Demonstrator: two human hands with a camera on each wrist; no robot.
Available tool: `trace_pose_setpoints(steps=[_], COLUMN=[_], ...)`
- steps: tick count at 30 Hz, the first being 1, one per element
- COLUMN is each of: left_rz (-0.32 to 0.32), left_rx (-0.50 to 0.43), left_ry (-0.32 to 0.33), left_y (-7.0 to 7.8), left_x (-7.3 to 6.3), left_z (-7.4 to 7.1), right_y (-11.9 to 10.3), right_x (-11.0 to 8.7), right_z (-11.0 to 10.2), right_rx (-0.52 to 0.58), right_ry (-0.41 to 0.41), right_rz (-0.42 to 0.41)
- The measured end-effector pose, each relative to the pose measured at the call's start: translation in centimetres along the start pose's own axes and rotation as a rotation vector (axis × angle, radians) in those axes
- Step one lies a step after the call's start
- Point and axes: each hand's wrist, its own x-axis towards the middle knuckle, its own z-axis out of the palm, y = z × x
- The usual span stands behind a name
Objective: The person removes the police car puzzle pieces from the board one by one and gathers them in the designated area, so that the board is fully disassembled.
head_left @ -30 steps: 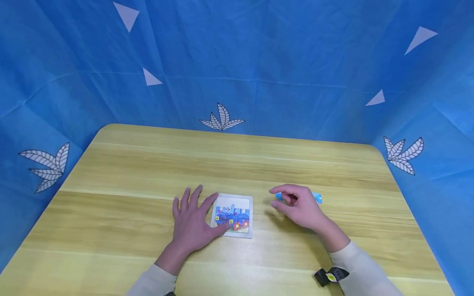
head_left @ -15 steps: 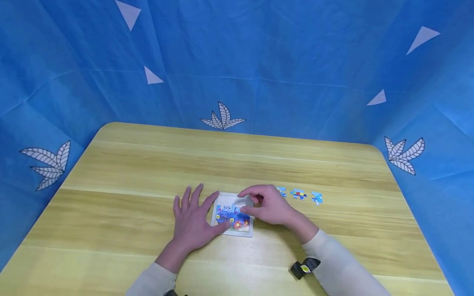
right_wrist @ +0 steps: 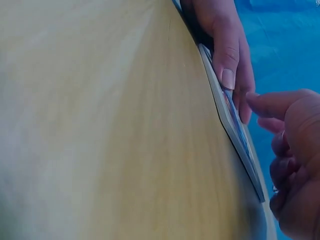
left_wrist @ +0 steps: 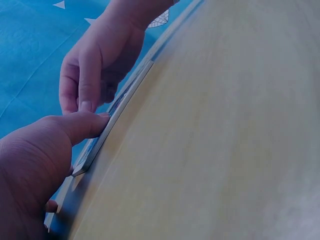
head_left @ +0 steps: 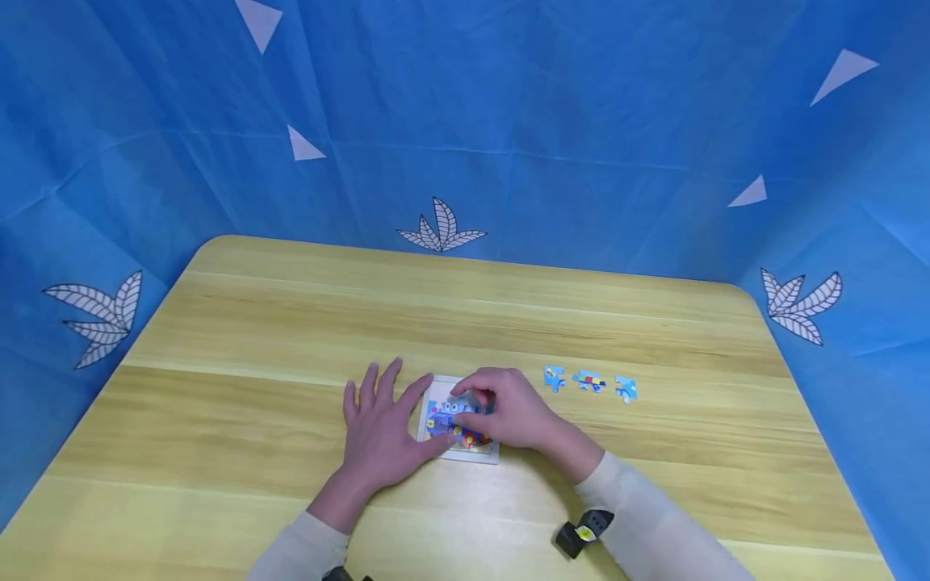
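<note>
A small jigsaw puzzle [head_left: 471,440] with a blue, big-eyed vehicle picture lies in a pale tray frame [head_left: 465,457]. My left hand [head_left: 378,440] rests at its left side, fingers spread, the thumb reaching over the lower edge onto the puzzle. Over the upper part of the puzzle is my right hand [head_left: 508,407], its thumb and index finger bent and apart around the printed eyes. Whether they pinch a piece I cannot tell; the left wrist view shows this right hand [left_wrist: 97,60] reaching down at the thin tray's side.
To the right lie three loose jigsaw pieces, a left one [head_left: 554,378], a middle one [head_left: 589,381] and a right one [head_left: 626,389]. The wood-grain table [head_left: 291,323] ends against a blue cloth backdrop [head_left: 465,105].
My right hand has moved left from beside the loose pieces to above the puzzle, uncovering those pieces. The left hand has stayed at the tray's edge.
</note>
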Motion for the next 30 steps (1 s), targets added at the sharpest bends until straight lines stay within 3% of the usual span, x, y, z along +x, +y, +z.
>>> trace_pose_setpoints(steps=[7,11,17,30], left_rz=[0.001,0.001,0.006,-0.004], left_rx=[-0.010,-0.015,-0.013,-0.014], left_ry=[-0.009,-0.008,0.004,-0.003], left_y=[0.0,0.1,0.0,0.1], left_x=[-0.1,-0.1,0.0,0.0], left_z=[-0.1,-0.2,-0.1,-0.2], right_y=[0.1,-0.2,-0.4,-1.2], right_x=[0.1,0.2,0.3,0.4], right_z=[0.6,0.8,1.0,1.1], right_rx=[0.031,-0.039,-0.117,-0.042], right_ry=[0.007,0.008,-0.002,-0.027], right_rz=[0.017,-0.002,0.046,0.182])
